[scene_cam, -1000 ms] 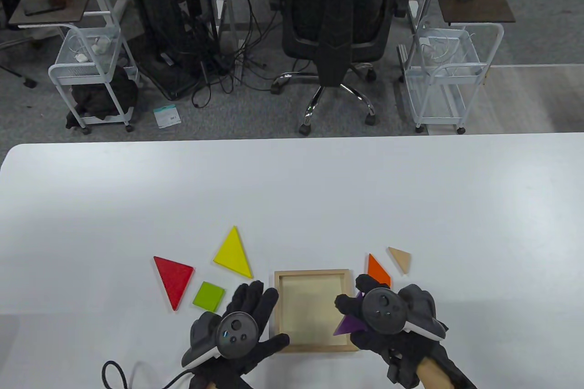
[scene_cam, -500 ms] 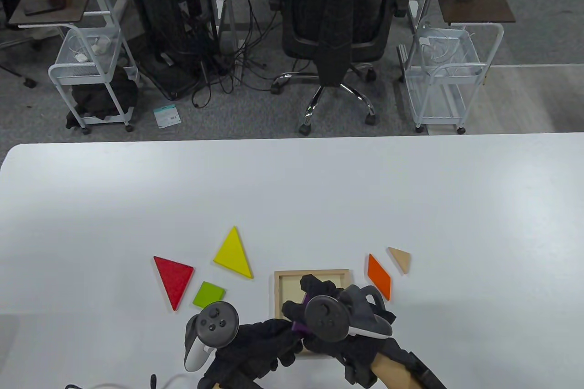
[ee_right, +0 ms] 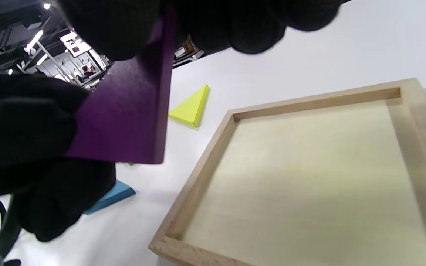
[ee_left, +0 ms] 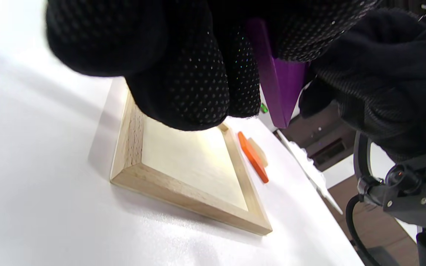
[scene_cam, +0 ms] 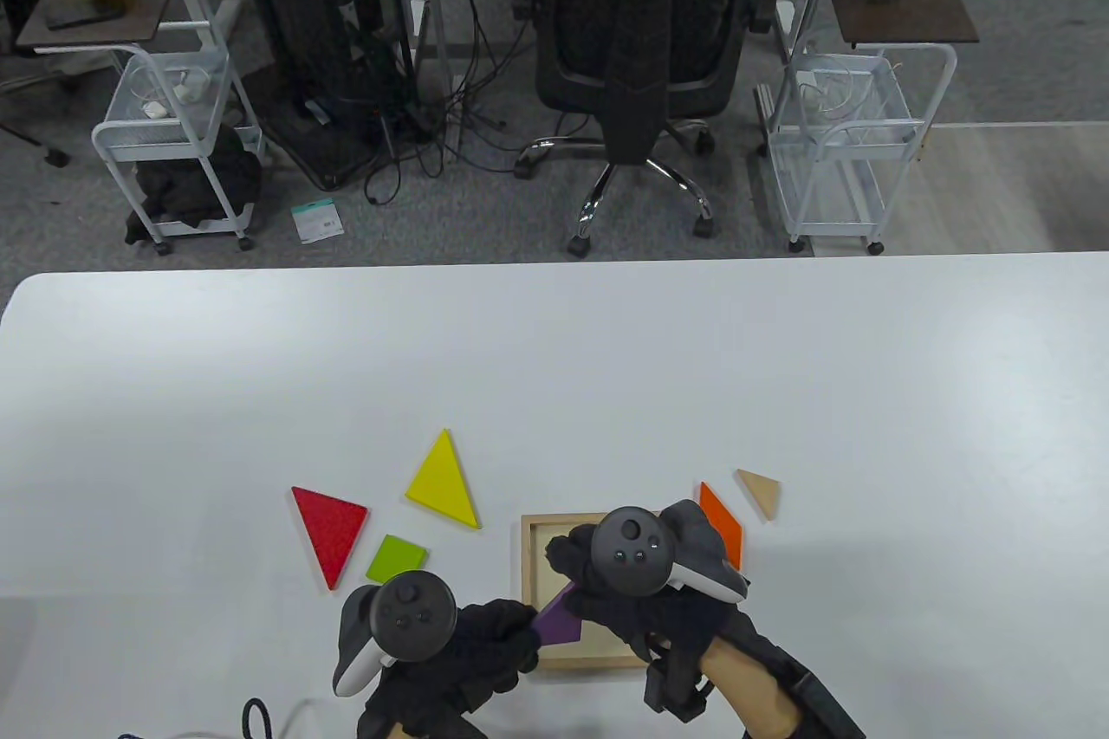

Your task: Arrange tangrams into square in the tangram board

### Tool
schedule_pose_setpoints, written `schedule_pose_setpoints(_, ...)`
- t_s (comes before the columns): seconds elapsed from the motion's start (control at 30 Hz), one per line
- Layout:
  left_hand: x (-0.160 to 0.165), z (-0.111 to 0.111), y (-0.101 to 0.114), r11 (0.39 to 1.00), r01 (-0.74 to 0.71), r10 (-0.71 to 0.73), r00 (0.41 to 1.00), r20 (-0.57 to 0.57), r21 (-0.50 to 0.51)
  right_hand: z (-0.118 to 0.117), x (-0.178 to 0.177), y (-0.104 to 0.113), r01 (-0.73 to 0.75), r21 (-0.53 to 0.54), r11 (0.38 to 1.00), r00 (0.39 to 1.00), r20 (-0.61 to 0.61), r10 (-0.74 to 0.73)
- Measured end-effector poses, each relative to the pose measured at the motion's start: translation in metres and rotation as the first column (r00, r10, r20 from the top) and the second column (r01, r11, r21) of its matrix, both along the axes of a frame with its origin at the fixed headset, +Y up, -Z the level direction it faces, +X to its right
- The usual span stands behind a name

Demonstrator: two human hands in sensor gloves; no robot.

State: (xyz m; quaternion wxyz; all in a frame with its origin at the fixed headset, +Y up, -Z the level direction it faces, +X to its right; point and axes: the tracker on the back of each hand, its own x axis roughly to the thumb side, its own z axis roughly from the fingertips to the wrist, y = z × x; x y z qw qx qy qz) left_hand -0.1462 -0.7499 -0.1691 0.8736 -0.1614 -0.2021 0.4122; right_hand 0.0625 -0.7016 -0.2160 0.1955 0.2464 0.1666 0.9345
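The wooden tangram board (scene_cam: 554, 521) lies near the table's front edge with its tray bare (ee_right: 309, 177). Both hands hold a purple triangle (scene_cam: 559, 619) tilted on edge above the board's front left corner. My left hand (scene_cam: 507, 633) pinches its lower left end, and my right hand (scene_cam: 579, 573) grips its upper end from over the board. The purple triangle (ee_left: 280, 87) hangs between gloved fingers, clear of the tray (ee_left: 189, 162). In the right wrist view the purple triangle (ee_right: 128, 111) hovers over the board's left rim (ee_right: 198, 155).
Left of the board lie a red triangle (scene_cam: 331, 533), a green square (scene_cam: 396, 559) and a yellow triangle (scene_cam: 444, 481). An orange parallelogram (scene_cam: 726, 524) and a tan triangle (scene_cam: 761, 492) lie to its right. A blue piece (ee_right: 110, 197) lies under my left hand.
My right hand carried the purple triangle from the board's right side to its front left corner. My left hand left the board's left rim, turned, and took hold of the triangle's other end.
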Motion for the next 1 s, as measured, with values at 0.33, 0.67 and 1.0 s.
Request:
schedule_pose_setpoints(0.33, -0.013, -0.005, -0.004, 0.996, -0.077, 0.080, 0.993, -0.088, 0.036, 0.003, 0.007, -0.025, 0.040, -0.083, 0.996, 0.999, -0.029, -0.042)
schedule_pose_setpoints(0.67, -0.018, -0.005, -0.002, 0.991, -0.019, 0.038, 0.990, -0.138, 0.131, 0.011, 0.009, -0.046, 0.127, -0.182, 0.975, 0.992, 0.034, -0.123)
schedule_pose_setpoints(1.0, -0.052, -0.005, 0.006, 0.891, 0.414, -0.343, 0.881, -0.325, 0.183, 0.009, 0.007, -0.062, -0.028, -0.214, 0.976, 0.963, 0.257, 0.084)
